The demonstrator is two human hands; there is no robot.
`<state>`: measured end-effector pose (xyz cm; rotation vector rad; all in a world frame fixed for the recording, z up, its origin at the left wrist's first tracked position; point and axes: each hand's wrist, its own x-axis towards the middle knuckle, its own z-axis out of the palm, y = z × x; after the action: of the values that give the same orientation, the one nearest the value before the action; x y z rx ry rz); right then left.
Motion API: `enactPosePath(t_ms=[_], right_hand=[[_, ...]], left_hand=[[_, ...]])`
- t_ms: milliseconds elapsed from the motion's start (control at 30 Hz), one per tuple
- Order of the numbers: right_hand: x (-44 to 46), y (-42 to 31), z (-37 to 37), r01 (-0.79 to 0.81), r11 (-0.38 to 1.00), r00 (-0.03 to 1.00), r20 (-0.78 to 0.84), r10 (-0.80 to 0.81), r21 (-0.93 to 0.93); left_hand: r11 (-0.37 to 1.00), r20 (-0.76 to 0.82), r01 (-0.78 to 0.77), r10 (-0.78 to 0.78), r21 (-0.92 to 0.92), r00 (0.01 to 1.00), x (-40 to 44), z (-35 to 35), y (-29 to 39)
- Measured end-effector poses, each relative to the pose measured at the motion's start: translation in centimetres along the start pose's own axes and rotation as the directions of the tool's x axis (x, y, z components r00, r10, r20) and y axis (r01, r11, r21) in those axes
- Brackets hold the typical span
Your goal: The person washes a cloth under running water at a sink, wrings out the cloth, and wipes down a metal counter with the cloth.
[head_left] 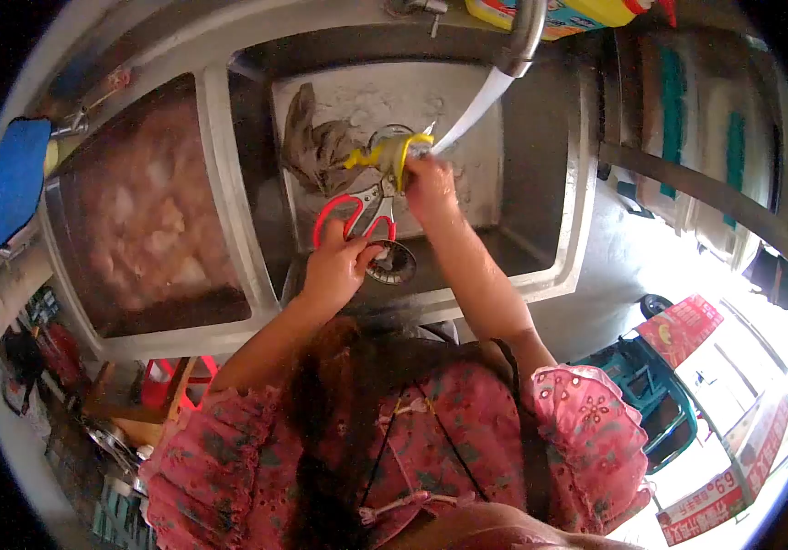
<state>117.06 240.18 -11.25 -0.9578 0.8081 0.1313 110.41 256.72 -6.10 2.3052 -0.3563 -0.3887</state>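
Red-handled scissors [381, 213] are held over the right sink basin, with my left hand [337, 268] closed round their handles. My right hand [432, 191] is closed on a yellow cloth or scrubber [400, 156] at the scissor blades, under running water [475, 112] from the faucet. Below the scissors, close to my left fingers, is a round metal drain strainer [392, 263]. A crumpled grey-brown cloth [313, 142] lies in the basin, left of the yellow one.
The left basin holds pinkish pieces in liquid [151, 220]. A metal faucet [524, 41] hangs over the right basin. Behind it lies a yellow bottle [568, 16]. A blue cloth [14, 183] hangs at the far left. A teal chair [655, 394] stands at the lower right.
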Motion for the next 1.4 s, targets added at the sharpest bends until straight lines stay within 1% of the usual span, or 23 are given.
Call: enactPosePath(t_ms=[33,67,133,167,200,300,333,367,433,467,533,633,700,767,833,900,967,1100,1167,1200,1300,1333,1400], right_hand=[[0.8,0.1,0.1,0.077,0.995,0.996,-0.043,-0.08,-0.057],[2.0,-0.5,0.0,0.008,0.996,0.979,-0.205,0.012,0.093],[5.8,-1.4,-3.1,0.165,0.983,0.943,-0.303,-0.134,0.076],[7.3,-3.0,-4.8,0.165,0.967,0.933,-0.349,-0.088,0.195],[6.7,-5.0,-4.9,0.197,0.944,0.97,-0.195,-0.147,0.266],[4.5,-5.9,-4.5,-0.036,0.908,0.998,0.069,0.008,0.417],[2.9,-5.6,-3.9,0.147,0.988,0.982,0.125,-0.139,-0.056],[1.0,-4.9,-3.1,0.338,0.801,0.938,0.243,-0.245,-0.495],[2.1,-1.9,-3.9,0.452,0.729,0.882,0.377,-0.281,-0.515],[2.4,-1.4,-3.5,0.255,0.933,0.944,0.274,-0.183,-0.254],[1.2,-1.6,-0.4,0.08,0.997,0.965,0.251,-0.074,-0.012],[2.1,-1.1,1.4,0.19,0.97,0.955,0.259,-0.146,-0.153],[3.8,0.5,2.4,0.169,0.966,0.982,0.122,-0.147,-0.198],[2.6,-1.1,7.6,0.425,0.764,0.904,0.267,-0.334,-0.485],[2.8,-1.8,12.6,0.634,0.439,0.764,0.427,-0.485,-0.636],[5.5,-2.0,17.4,0.863,0.012,0.428,0.719,-0.548,-0.505],[7.3,-1.3,22.8,0.849,-0.243,0.304,0.81,-0.502,-0.469],[13.0,3.9,27.8,0.815,-0.572,-0.062,0.967,-0.247,-0.094],[13.6,3.5,28.0,0.848,-0.513,0.002,0.969,-0.249,-0.134],[13.9,3.2,27.6,0.866,-0.477,0.035,0.969,-0.244,-0.151],[15.1,0.8,23.8,0.768,-0.521,0.23,0.92,-0.318,-0.372],[15.5,0.1,22.1,0.722,-0.552,0.224,0.896,-0.384,-0.417],[15.0,-2.3,18.6,0.633,-0.558,0.249,0.824,-0.509,-0.536]], left_hand=[[1.0,0.013,0.03,-0.03,-0.001,0.999,-0.2,-0.1,0.0],[0.999,0.029,0.038,-0.038,-0.007,0.999,-0.6,-0.2,-0.4],[0.998,0.068,0.059,-0.057,-0.02,0.996,-2.1,-0.4,-1.6],[0.994,0.055,0.092,-0.089,-0.052,0.995,-2.9,-0.3,-2.2],[0.989,0.039,0.123,-0.12,-0.082,0.992,-3.7,-0.1,-2.8],[0.98,-0.005,0.176,-0.177,-0.089,0.984,-4.4,-0.1,-3.5],[0.981,-0.026,0.179,-0.182,-0.079,0.983,-4.1,-0.2,-3.6],[0.973,-0.033,0.192,-0.198,-0.128,0.98,-4.1,-0.1,-3.9],[0.951,-0.05,0.219,-0.234,-0.217,0.971,-4.4,0.3,-4.5],[0.942,-0.046,0.235,-0.253,-0.239,0.967,-4.7,0.3,-4.9],[0.922,-0.037,0.272,-0.292,-0.275,0.956,-5.3,0.1,-5.0],[0.84,-0.027,0.355,-0.4,-0.411,0.916,-6.1,-0.7,-4.1],[0.866,-0.036,0.35,-0.387,-0.357,0.921,-7.4,-0.9,-4.6],[0.863,-0.067,0.367,-0.413,-0.348,0.908,-8.5,-0.4,-5.2],[0.827,-0.026,0.375,-0.424,-0.419,0.905,-8.8,-1.4,-5.6],[0.773,-0.051,0.387,-0.474,-0.503,0.879,-9.1,-1.6,-5.5],[0.766,-0.082,0.39,-0.495,-0.51,0.865,-8.9,-2.8,-5.2],[0.66,-0.024,0.425,-0.557,-0.619,0.83,-9.0,-3.4,-5.5],[0.587,-0.01,0.463,-0.626,-0.665,0.779,-8.9,-3.6,-6.0],[0.811,-0.171,0.323,-0.451,-0.487,0.876,-8.4,-4.4,-6.5],[0.777,-0.179,0.327,-0.485,-0.538,0.856,-6.7,-5.8,-7.6],[0.883,-0.141,0.29,-0.361,-0.369,0.922,-5.7,-7.4,-8.4],[0.805,-0.195,0.261,-0.417,-0.533,0.888,-3.0,-9.1,-8.8]])
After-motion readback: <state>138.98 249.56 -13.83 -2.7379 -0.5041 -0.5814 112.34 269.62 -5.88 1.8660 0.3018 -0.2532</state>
